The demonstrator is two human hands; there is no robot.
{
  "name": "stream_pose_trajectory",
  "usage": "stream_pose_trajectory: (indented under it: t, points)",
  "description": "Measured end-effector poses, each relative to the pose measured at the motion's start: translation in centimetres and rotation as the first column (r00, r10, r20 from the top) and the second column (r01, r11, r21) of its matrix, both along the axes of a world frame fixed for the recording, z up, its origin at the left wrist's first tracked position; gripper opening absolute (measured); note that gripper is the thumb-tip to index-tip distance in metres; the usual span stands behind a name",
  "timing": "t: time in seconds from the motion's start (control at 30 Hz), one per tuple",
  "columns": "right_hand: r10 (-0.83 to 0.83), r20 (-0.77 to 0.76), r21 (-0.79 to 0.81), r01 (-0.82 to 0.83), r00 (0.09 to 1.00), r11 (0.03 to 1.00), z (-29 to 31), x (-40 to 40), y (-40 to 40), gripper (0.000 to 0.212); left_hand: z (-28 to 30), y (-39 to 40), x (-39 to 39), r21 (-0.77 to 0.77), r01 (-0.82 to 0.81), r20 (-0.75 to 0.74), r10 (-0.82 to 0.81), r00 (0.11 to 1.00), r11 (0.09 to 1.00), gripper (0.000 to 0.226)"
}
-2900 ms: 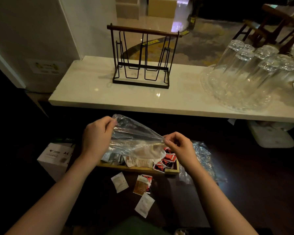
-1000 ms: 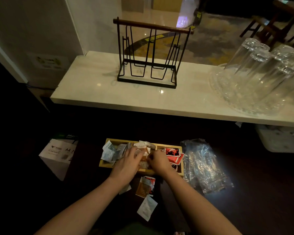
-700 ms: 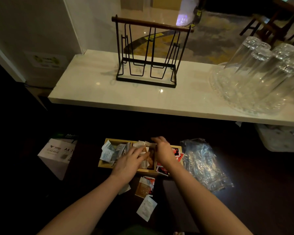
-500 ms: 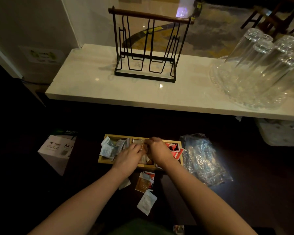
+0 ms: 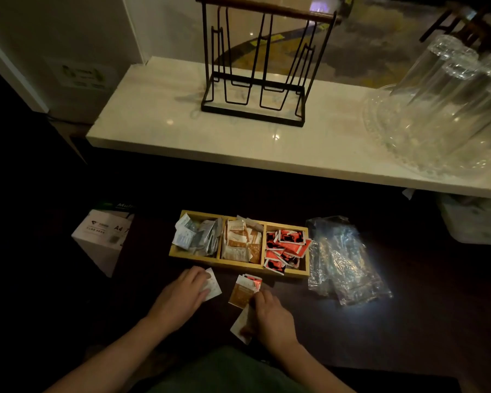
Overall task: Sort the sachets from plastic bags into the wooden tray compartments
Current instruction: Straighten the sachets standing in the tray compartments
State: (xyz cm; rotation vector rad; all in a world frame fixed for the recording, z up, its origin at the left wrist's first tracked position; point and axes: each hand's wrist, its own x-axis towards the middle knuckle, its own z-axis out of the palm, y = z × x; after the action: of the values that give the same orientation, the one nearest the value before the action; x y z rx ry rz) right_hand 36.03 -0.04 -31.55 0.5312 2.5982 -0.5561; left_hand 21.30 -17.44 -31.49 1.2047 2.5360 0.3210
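Note:
The wooden tray [image 5: 238,264] lies on the dark surface with three compartments: grey-white sachets [image 5: 196,236] on the left, brown-white sachets [image 5: 240,243] in the middle, red-black sachets [image 5: 285,248] on the right. In front of the tray, my left hand [image 5: 182,296] has its fingertips on a loose white sachet [image 5: 213,287]. My right hand [image 5: 270,316] has its fingers closed at the edge of a brown sachet [image 5: 240,295], which overlaps a red sachet [image 5: 254,280]. Another white sachet [image 5: 240,324] lies partly under that hand's thumb. Crumpled plastic bags [image 5: 343,265] lie right of the tray.
A pale stone counter [image 5: 182,137] runs above, with a black wire rack [image 5: 255,80] and upturned glasses on a glass dish [image 5: 442,109]. A white paper box [image 5: 102,236] stands left of the tray. A pale object [image 5: 476,222] sits under the counter at the right.
The plastic bag that both hands held is gone from them. Both hands have come back from the tray's middle compartment to the loose sachets in front of it.

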Motion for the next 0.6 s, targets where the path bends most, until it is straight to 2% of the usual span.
stream_pose_trajectory:
  t: [0.07, 0.13, 0.23, 0.3, 0.43, 0.5, 0.53, 0.57, 0.6]
  points:
    - [0.003, -0.001, 0.006, -0.003, 1.000, 1.000, -0.2, -0.1, -0.2, 0.066, -0.5, -0.3, 0.4, -0.124, 0.058, 0.024, -0.055, 0.998, 0.991, 0.054]
    - [0.029, 0.006, -0.001, -0.029, 1.000, 1.000, -0.2, -0.5, -0.3, 0.058, -0.7, -0.2, 0.7, -0.229, 0.112, -0.016, -0.119, 0.993, 0.967, 0.062]
    - [0.048, 0.014, -0.010, -0.048, 0.999, 0.999, 0.0, -1.0, -0.5, 0.048, -0.7, 0.5, 0.7, -0.267, 0.111, -0.082, -0.137, 0.987, 0.957, 0.057]
    - [-0.009, 0.008, -0.045, 0.009, 1.000, 0.999, -0.1, -1.2, -0.3, 0.045, -0.4, 1.2, 0.7, -0.265, 0.106, -0.130, -0.145, 0.981, 0.958, 0.052]
    - [-0.049, 0.033, -0.106, 0.053, 0.998, 0.993, -0.5, -1.6, 0.2, 0.048, 0.6, 2.4, 0.2, -0.225, 0.012, -0.082, -0.032, 0.996, 0.974, 0.029]
    - [-0.075, 0.004, -0.155, 0.075, 0.997, 0.985, -0.3, -2.0, 0.5, 0.036, 0.8, 2.7, -0.4, -0.081, -0.138, 0.076, 0.144, 0.987, 0.987, 0.012]
    - [-0.103, -0.027, -0.194, 0.096, 0.994, 0.976, 0.1, -2.2, 0.8, 0.027, 0.9, 2.8, -0.7, -0.011, -0.239, 0.238, 0.234, 0.943, 0.971, 0.005]
    - [-0.133, -0.074, -0.232, 0.113, 0.988, 0.966, 0.8, -2.5, 1.2, 0.020, 1.2, 3.0, -1.0, 0.024, -0.353, 0.438, 0.308, 0.845, 0.935, 0.007]
    - [-0.167, -0.140, -0.263, 0.126, 0.976, 0.957, 1.8, -2.9, 1.5, 0.016, 1.6, 3.2, -1.2, 0.015, -0.467, 0.637, 0.352, 0.686, 0.884, 0.011]
